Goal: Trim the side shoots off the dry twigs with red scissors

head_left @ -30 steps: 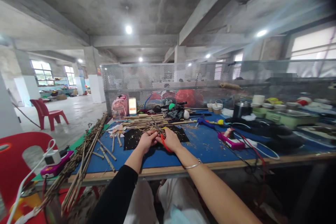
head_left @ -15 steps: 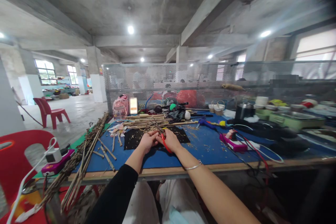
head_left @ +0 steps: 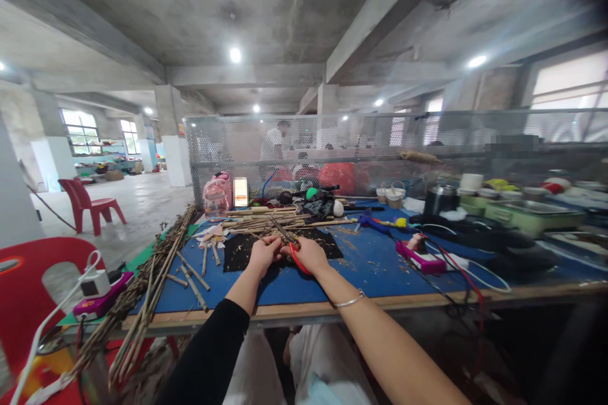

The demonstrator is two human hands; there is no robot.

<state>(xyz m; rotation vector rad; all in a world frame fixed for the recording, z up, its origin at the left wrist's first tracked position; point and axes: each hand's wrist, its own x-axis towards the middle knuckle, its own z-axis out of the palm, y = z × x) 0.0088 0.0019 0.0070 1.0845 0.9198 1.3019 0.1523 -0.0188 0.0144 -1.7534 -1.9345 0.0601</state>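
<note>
Fingers (head_left: pixel 272 242) of the left hand (head_left: pixel 261 255) pinch a thin twig (head_left: pixel 281 228) at the centre of the frame, while the right hand (head_left: pixel 311 253) is closed around red-handled cutters (head_left: pixel 297 259) just beside it, above a black mat (head_left: pixel 237 253) on the blue table (head_left: pixel 380 269).

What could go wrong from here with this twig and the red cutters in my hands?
The left hand pinches the twig right beside the red-handled cutters in the right hand: fingers could get nipped. The long sticks overhang the table at its left corner and may slide off. Cables droop over the front edge and could snag.
</note>
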